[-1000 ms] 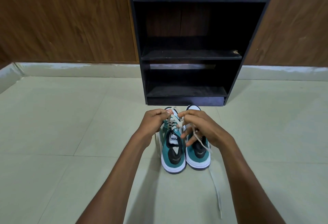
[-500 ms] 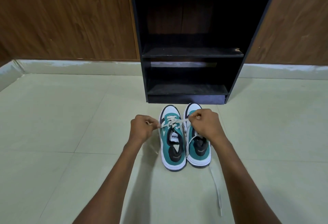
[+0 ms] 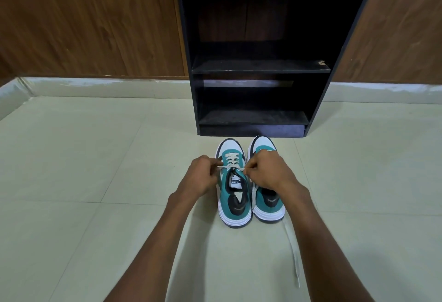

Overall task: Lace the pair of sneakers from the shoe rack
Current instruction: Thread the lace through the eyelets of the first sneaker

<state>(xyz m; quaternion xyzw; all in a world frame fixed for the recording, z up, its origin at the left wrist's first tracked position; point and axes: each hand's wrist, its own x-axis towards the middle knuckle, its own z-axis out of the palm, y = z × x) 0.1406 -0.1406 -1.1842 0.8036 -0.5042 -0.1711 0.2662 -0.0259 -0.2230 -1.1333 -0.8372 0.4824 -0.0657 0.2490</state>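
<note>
Two teal, white and black sneakers stand side by side on the floor, toes toward the rack. The left sneaker [image 3: 233, 196] has a cream lace [image 3: 231, 161] crossed through its eyelets. My left hand [image 3: 203, 176] pinches one end of that lace at the shoe's left side. My right hand [image 3: 270, 170] pinches the other end at its right side, and the lace runs taut between them. My right hand covers the middle of the right sneaker [image 3: 267, 202]. A loose white lace [image 3: 293, 251] trails from the right sneaker's heel toward me.
A black shoe rack [image 3: 253, 120] with bare shelves stands just beyond the sneakers' toes, against a brown wood-panelled wall [image 3: 91, 22]. Pale tiled floor [image 3: 83, 170] spreads to both sides, with a low skirting along the wall.
My hands have moved apart and down from above the left sneaker, pulling the lace ends sideways so the lace is tight across the shoe.
</note>
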